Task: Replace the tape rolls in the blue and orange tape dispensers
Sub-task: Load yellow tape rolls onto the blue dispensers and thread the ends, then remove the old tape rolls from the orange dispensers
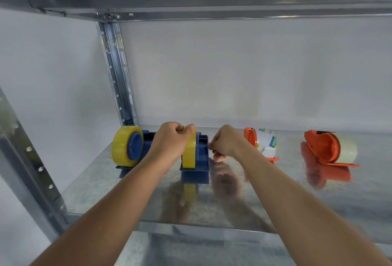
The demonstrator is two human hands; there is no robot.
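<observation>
On the shiny galvanised steel shelf (233, 198) four tape dispensers stand in a row along the far edge, two blue to the left and two orange to the right. The work is at the second blue plastic dispenser (199, 166): the left hand (169, 142) has its fingers and thumb curled over the top of a thin yellow tape roll (189, 151) standing upright in that dispenser, while the right hand (224, 142) sits just beside the dispenser's right edge, fingers curled as if pinching the tape end or the frame; which one I cannot tell. The far-left blue dispenser (146, 140) carries a fat yellow roll (125, 146), so that one looks loaded. The nearer orange plastic dispenser (250, 138) holds a white roll with a printed label (266, 144), and the far-right orange dispenser (320, 147) holds a pale clear roll (347, 149); whether these are fresh or old I cannot say. To my eye the blue pair is half settled, the orange pair perhaps untouched.
</observation>
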